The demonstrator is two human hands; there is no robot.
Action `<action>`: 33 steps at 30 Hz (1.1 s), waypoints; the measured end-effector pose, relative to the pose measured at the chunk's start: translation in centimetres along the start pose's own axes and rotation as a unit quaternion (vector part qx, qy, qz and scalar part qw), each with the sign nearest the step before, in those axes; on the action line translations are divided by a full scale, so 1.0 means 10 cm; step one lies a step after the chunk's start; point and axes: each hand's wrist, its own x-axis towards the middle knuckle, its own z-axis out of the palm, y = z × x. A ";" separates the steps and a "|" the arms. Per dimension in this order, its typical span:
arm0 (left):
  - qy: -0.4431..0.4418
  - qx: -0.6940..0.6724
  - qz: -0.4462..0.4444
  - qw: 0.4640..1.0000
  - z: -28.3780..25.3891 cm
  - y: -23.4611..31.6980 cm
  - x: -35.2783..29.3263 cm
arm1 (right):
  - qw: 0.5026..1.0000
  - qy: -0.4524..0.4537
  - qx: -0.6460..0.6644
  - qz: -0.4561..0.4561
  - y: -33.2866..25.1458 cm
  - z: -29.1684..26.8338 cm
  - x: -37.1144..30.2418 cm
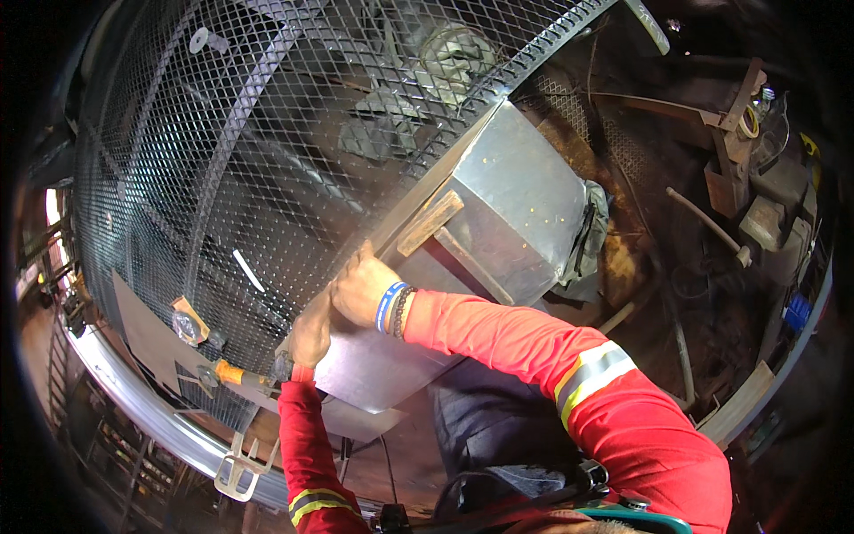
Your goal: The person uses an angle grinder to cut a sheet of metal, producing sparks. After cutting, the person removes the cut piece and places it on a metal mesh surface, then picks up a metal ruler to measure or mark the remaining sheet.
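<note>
My right hand [360, 289], with a blue band and a dark beaded bracelet at its wrist, is closed over the long upper edge of a grey sheet-metal box [507, 169]. Close beside it on the left, my left hand [310, 335] grips the same edge; its fingertips are mostly hidden. Below both hands a bright metal face [374, 365] slopes toward me. A wooden block [431, 223] lies on the box just past my right hand, next to a thin bar [474, 266] that rests at a slant.
Expanded metal mesh [267, 169] in a steel frame spreads beyond the edge. An orange-handled tool [229, 372] and a roll of clear tape [187, 326] sit at left. A crumpled cloth [585, 236] hangs by the box's right side. A hammer [712, 227] lies among metal scrap at right.
</note>
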 end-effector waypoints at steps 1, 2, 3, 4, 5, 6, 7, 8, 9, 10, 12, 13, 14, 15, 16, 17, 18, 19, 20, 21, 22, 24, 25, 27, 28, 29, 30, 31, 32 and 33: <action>-0.004 -0.004 -0.007 1.000 0.00 0.01 -0.01 | 1.000 0.006 -0.003 -0.002 0.00 -0.01 -0.01; -0.008 -0.008 -0.014 1.000 0.00 0.02 -0.01 | 1.000 0.009 -0.001 -0.008 0.00 0.02 -0.01; -0.006 -0.015 -0.012 1.000 0.00 0.03 -0.02 | 1.000 0.012 0.001 -0.013 0.00 0.03 0.00; -0.005 -0.011 -0.013 1.000 0.00 0.04 -0.02 | 1.000 0.015 0.002 -0.019 0.01 0.04 -0.01; -0.005 -0.007 -0.014 1.000 0.00 0.03 -0.02 | 0.999 0.029 -0.008 -0.025 0.02 0.05 -0.02; -0.004 -0.002 -0.018 1.000 0.01 0.02 -0.03 | 0.999 0.033 -0.003 -0.026 0.03 0.06 -0.02; 0.001 0.013 -0.018 1.000 0.03 0.02 -0.04 | 0.999 0.037 0.003 -0.028 0.03 0.06 -0.03; 0.005 0.021 -0.017 1.000 0.05 0.01 -0.06 | 0.999 0.041 0.008 -0.029 0.04 0.07 -0.03; 0.009 0.029 -0.016 0.999 0.06 -0.01 -0.08 | 0.999 0.038 0.011 -0.028 0.04 0.08 -0.03; 0.012 0.036 -0.015 0.999 0.07 -0.02 -0.09 | 0.998 0.048 0.014 -0.031 0.05 0.09 -0.04; 0.015 0.039 -0.017 0.999 0.07 -0.02 -0.10 | 0.997 0.068 0.019 -0.037 0.06 0.11 -0.05; 0.017 0.040 -0.019 0.999 0.08 -0.02 -0.10 | 0.996 0.070 0.029 -0.040 0.07 0.12 -0.05; 0.016 0.045 -0.022 0.999 0.09 -0.05 -0.12 | 0.996 0.071 0.040 -0.043 0.08 0.13 -0.05; 0.016 0.050 -0.026 0.998 0.10 -0.07 -0.13 | 0.995 0.072 0.050 -0.048 0.08 0.13 -0.04; 0.016 0.055 -0.030 0.998 0.10 -0.08 -0.15 | 0.995 0.074 0.050 -0.050 0.09 0.14 -0.05; 0.015 0.055 -0.035 0.998 0.11 -0.10 -0.17 | 0.995 0.076 0.050 -0.052 0.09 0.15 -0.06; 0.014 0.055 -0.038 0.998 0.12 -0.09 -0.17 | 0.994 0.077 0.049 -0.054 0.09 0.17 -0.06; 0.013 0.055 -0.042 0.998 0.12 -0.08 -0.17 | 0.994 0.080 0.047 -0.054 0.09 0.19 -0.06; 0.004 0.057 -0.054 0.997 0.12 -0.07 -0.16 | 0.994 0.082 0.044 -0.055 0.10 0.21 -0.06; -0.004 0.060 -0.069 0.996 0.11 -0.05 -0.17 | 0.994 0.083 0.043 -0.059 0.09 0.19 -0.06; -0.011 0.061 -0.084 0.995 0.09 -0.03 -0.16 | 0.995 0.077 0.038 -0.059 0.08 0.17 -0.06; -0.013 0.000 -0.056 0.998 0.03 -0.02 -0.09 | 0.995 0.064 0.031 -0.064 0.09 0.09 -0.06; -0.020 -0.040 -0.081 0.996 0.00 0.03 -0.07 | 0.996 0.063 0.036 -0.059 0.11 0.06 -0.06; -0.025 -0.103 -0.085 0.991 -0.02 0.01 -0.05 | 0.996 0.038 0.055 -0.061 0.13 0.03 -0.09; -0.018 -0.108 -0.087 0.990 0.00 0.00 -0.08 | 0.995 0.056 0.052 -0.064 0.13 0.04 -0.10; -0.011 -0.111 -0.089 0.990 0.01 0.00 -0.10 | 0.995 0.049 0.054 -0.064 0.14 0.05 -0.11; -0.006 -0.117 -0.088 0.989 0.05 -0.01 -0.11 | 0.996 0.042 0.055 -0.060 0.14 0.03 -0.12; 0.011 -0.108 -0.061 0.992 0.08 -0.02 -0.12 | 0.996 0.035 0.056 -0.056 0.15 0.01 -0.12; 0.013 -0.111 -0.064 0.992 0.08 -0.02 -0.11 | 0.996 0.028 0.054 -0.060 0.15 0.00 -0.11; 0.013 -0.116 -0.067 0.991 0.06 0.01 -0.09 | 0.996 0.021 0.053 -0.063 0.17 -0.04 -0.11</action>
